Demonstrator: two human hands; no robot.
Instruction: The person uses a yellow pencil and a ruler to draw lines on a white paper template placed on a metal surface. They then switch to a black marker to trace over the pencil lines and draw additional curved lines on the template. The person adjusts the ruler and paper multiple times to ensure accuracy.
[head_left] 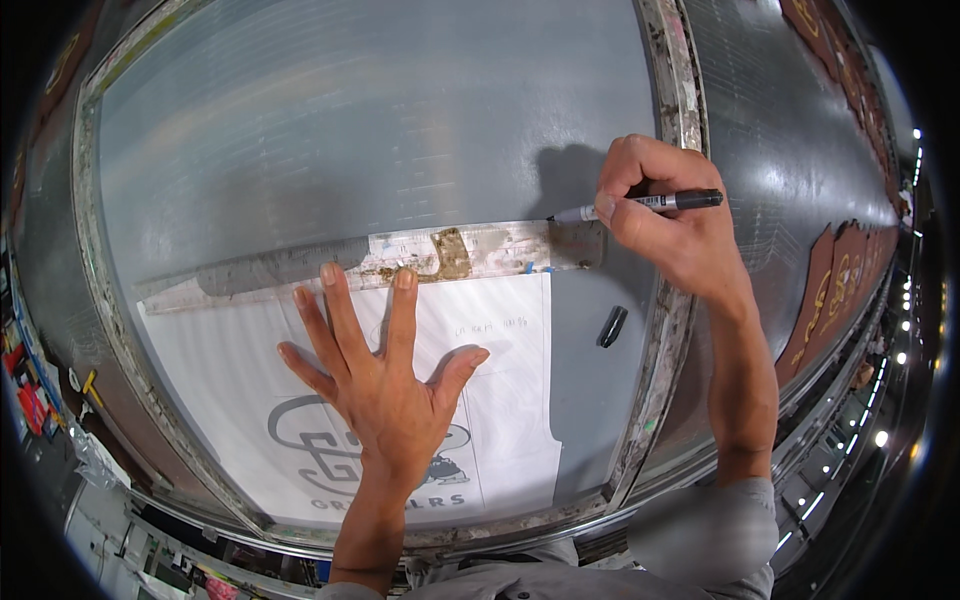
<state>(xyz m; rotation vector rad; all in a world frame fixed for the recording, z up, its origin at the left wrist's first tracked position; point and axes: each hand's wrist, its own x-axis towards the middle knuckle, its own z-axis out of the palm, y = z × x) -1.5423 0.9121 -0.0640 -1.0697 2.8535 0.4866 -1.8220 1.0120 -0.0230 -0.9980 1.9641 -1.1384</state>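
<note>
My left hand (375, 370) lies spread, its longer fingertips pressing on a clear, stained ruler (490, 250). Beneath the palm is a white paper sheet (515, 390) with a printed grey design and faint pencil marks, partly covered by the hand. In my right hand (670, 215) is a marker pen (665, 202), held between thumb and fingers. Its dark tip meets the ruler's far edge near the right end. The black pen cap (612, 327) rests on the grey screen mesh (400, 110), right of the paper.
A worn, paint-stained frame (683, 90) surrounds the grey mesh. Brown cut pieces with yellow designs (825, 290) lie on the dark table at the right. A yellow-handled tool (93, 386) is at the far left, near a crumpled clear plastic bag (95, 455).
</note>
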